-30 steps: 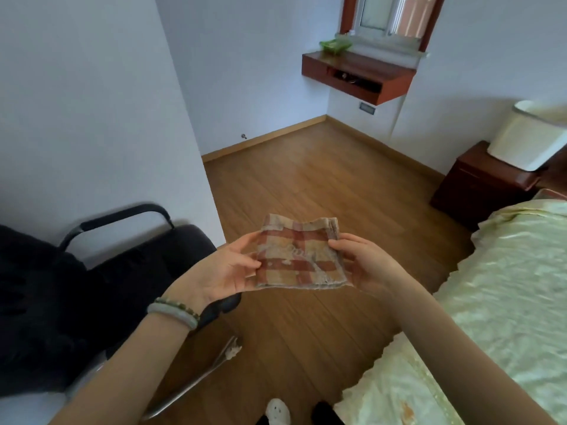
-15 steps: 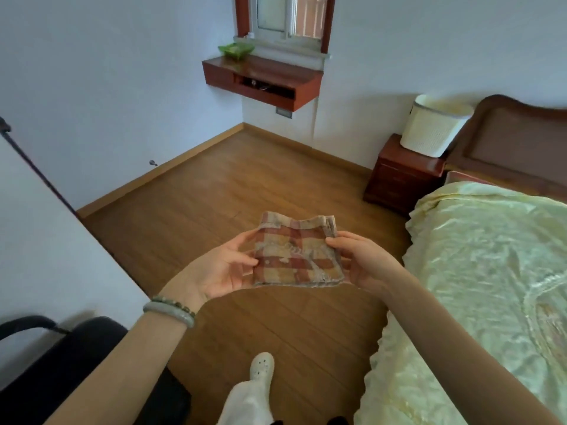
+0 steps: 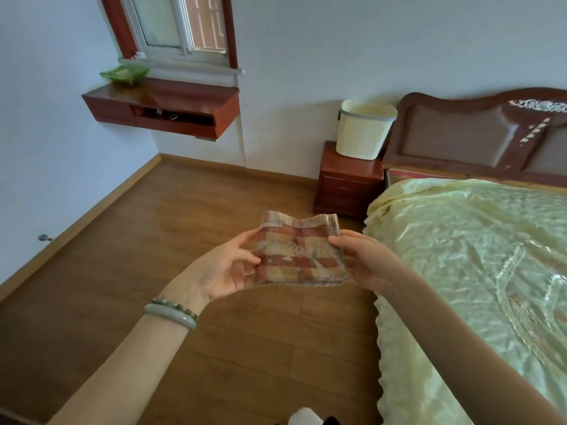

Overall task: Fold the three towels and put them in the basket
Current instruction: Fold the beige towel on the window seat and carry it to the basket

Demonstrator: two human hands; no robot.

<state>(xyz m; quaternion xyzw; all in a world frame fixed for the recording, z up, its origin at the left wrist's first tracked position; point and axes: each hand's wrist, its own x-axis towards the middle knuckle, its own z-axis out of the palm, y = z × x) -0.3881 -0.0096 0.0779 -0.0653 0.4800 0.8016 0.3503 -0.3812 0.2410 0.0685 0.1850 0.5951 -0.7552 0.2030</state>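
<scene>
A small folded towel with a red and tan check pattern is held flat in front of me, above the wooden floor. My left hand grips its left edge, thumb on top. My right hand grips its right edge. A cream perforated basket stands on the nightstand far ahead, beside the bed's headboard. No other towels are in view.
A bed with a pale yellow satin cover fills the right side. The dark red nightstand sits between bed and wall. A wall-mounted wooden shelf hangs under the window at the left. Wooden floor stretches ahead.
The view has swung to the right: the black chair and near wall have left the frame, and the basket, nightstand and bed have come into view. Both hands still hold the towel the same way.
</scene>
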